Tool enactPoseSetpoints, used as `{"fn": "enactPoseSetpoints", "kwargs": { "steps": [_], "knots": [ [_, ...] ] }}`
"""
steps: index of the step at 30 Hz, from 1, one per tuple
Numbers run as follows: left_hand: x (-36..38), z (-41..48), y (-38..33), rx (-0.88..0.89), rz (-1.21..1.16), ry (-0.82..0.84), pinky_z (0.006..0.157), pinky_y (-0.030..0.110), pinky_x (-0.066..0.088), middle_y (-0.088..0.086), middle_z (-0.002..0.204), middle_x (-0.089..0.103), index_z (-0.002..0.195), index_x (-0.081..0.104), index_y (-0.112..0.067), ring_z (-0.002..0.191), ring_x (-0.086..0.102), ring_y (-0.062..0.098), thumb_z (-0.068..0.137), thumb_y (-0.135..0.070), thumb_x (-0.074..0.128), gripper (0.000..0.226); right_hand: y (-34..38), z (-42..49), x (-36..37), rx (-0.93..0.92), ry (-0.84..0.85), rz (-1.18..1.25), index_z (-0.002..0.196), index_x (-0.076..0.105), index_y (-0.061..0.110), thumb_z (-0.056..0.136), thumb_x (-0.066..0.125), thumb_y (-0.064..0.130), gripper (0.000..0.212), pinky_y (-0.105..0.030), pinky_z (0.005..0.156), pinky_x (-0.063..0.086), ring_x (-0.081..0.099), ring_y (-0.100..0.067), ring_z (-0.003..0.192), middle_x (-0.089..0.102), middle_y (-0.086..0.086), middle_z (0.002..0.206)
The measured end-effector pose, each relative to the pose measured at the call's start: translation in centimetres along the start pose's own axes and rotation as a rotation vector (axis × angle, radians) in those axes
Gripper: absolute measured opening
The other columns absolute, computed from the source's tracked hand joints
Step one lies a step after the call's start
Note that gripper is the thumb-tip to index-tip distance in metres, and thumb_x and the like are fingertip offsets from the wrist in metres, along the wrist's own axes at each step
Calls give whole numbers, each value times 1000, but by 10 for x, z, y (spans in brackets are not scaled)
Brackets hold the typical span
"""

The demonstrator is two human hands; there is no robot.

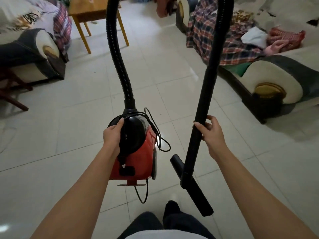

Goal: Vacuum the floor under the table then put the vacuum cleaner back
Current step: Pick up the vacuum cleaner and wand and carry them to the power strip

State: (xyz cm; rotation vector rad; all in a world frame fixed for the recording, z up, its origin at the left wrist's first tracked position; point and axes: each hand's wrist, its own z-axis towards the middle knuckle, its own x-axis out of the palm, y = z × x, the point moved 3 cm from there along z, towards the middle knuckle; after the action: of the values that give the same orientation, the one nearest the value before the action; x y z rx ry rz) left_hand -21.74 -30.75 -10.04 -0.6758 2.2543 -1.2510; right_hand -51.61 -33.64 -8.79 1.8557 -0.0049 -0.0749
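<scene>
A red and black vacuum cleaner point(138, 161) hangs in front of me above the tiled floor. My left hand point(113, 133) grips its black top handle. A ribbed black hose point(115, 54) rises from its front and leaves the top of the view. My right hand point(211, 133) holds the black wand point(205, 94), which stands nearly upright. The flat floor nozzle point(195, 187) hangs at the wand's lower end, off the floor. A loose black power cord point(159, 135) dangles around the body. The yellow wooden table point(89, 11) stands far ahead at the upper left.
A sofa point(31, 49) with blankets sits on the left, with a dark wooden stool point(12, 94) beside it. Another sofa point(276, 73) with plaid cloth and clothes runs along the right. Pale floor tiles point(155, 69) stretch between them. My dark-trousered legs point(165, 219) show below.
</scene>
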Motion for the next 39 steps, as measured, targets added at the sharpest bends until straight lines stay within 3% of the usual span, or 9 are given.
{"fn": "enactPoseSetpoints", "kwargs": {
  "steps": [11,17,24,33,39],
  "knots": [
    [85,117,-91,25,-108,-54,84,39,51,3,75,62,68,58,-14,83,60,25,85,-37,67,30,58,163,39,-7,56,-7,113,48,23,91,60,17,27,-47,91,52,65,-25,97,67,-9,101],
    [118,217,-138,4,-117,-31,90,50,52,8,79,64,68,61,-15,80,61,28,80,-43,70,32,82,256,85,-18,45,-33,114,48,23,90,61,17,28,-50,92,50,65,-27,97,68,-8,97],
    [164,319,-208,1,-134,19,82,38,50,4,74,60,68,57,-12,77,58,23,87,-37,65,33,122,368,144,-8,27,9,117,48,20,91,60,15,30,-46,92,51,65,-24,95,69,-6,93],
    [221,437,-294,48,-90,62,89,44,52,9,86,64,74,61,-14,85,60,27,86,-40,64,29,171,501,187,-24,8,62,119,47,18,92,58,14,30,-39,84,55,67,-20,91,68,-5,93],
    [275,513,-339,58,-91,41,85,40,51,5,78,62,72,60,-12,82,59,26,87,-37,65,29,199,613,209,-31,50,68,118,46,18,92,58,14,29,-39,83,55,66,-20,88,68,-4,90]
  ]
}}
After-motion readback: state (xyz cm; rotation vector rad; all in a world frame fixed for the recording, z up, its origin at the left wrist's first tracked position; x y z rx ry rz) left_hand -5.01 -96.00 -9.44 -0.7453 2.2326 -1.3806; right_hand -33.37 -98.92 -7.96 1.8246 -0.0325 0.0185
